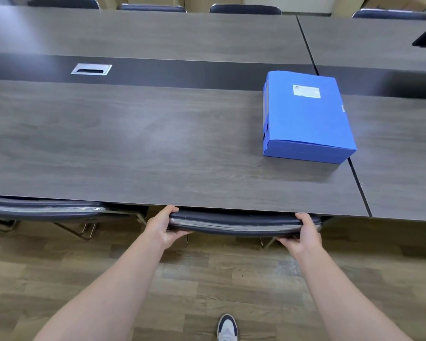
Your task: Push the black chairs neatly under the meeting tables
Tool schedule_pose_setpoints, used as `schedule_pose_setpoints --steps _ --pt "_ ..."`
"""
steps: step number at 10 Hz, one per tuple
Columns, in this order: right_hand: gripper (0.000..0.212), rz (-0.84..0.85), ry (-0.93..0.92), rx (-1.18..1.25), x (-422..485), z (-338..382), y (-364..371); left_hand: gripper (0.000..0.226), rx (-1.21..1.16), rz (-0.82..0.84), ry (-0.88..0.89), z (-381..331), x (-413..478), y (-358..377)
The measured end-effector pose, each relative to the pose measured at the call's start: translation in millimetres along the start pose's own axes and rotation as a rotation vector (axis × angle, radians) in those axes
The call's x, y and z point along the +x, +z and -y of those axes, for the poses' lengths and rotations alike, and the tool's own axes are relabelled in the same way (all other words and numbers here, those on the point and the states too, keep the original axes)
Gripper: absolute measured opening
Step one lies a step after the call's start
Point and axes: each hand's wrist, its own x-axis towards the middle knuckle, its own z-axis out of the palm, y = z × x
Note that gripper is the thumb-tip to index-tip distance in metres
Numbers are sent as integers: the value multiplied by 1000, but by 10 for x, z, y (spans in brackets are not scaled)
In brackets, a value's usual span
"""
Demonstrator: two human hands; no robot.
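Black padding and a strip of chrome are all that shows of the chair at lower centre of the frame: only the top of its backrest sticks out from beneath the near edge of the meeting table, while seat and legs are hidden under the top apart from two thin metal stubs below the backrest. Its long axis runs left to right, parallel to the table edge, with the backrest touching or just beside that edge; which of the two cannot be told.

At the backrest's left end the left hand is clamped on it, thumb over the top and fingers curled beneath. At the right end the right hand grips it the same way. Both forearms reach up from the bottom corners of the frame.

Lower left, a second black chair is likewise tucked in, cut off by the frame's left side, its metal legs partly visible. Four more chair backs line the far edge along the top of the frame, mostly cropped.

Wood-look floor lies open behind the held chair, with one grey and white shoe at the bottom edge. A blue file box lies flat at the table's right end, beside the seam with the adjoining table. A metal cable port sits upper left.
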Motion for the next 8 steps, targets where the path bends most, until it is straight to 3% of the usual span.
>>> schedule_pose_setpoints --steps 3,5,7,8 --pt "66 5 28 4 45 -36 6 33 25 -7 -33 -54 10 2" --pt "72 10 116 -51 -98 52 -3 60 50 6 29 31 -114 -112" --pt "53 38 58 -104 -572 -161 -40 51 372 76 154 -25 -641 -886" --pt "61 62 -2 -100 -915 -366 -109 45 510 57 183 -9 -926 -1541"
